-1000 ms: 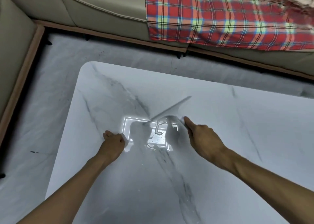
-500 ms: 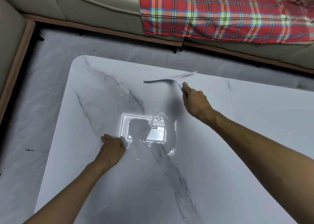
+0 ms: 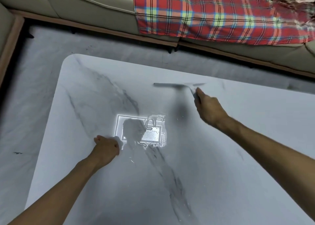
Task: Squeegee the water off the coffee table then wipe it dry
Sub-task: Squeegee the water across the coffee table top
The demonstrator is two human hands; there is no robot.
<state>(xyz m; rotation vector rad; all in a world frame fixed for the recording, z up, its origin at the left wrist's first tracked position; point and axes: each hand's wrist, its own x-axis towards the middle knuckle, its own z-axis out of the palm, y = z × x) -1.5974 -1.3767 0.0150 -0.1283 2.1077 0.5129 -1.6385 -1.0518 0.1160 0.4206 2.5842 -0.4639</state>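
The white marble coffee table (image 3: 238, 139) fills the lower part of the head view. My right hand (image 3: 208, 107) grips the handle of a pale squeegee (image 3: 179, 85), whose blade lies crosswise near the table's far edge, blurred by motion. Water (image 3: 153, 132) shows as droplets and streaks in the bright ceiling-light reflection at the table's middle, with a wet trail running toward the near side. My left hand (image 3: 106, 148) rests as a fist on the tabletop just left of that reflection, apparently bunched on a pale cloth that barely shows.
A beige sofa (image 3: 88, 6) runs along the far side and the left, with a red plaid blanket (image 3: 213, 13) draped over it. Grey marble floor (image 3: 30, 91) lies between sofa and table. The table's rounded far-left corner is in view.
My right hand has swept the squeegee from the table's middle out to the far edge, turning the blade from slanted to crosswise. My left hand has stayed in place.
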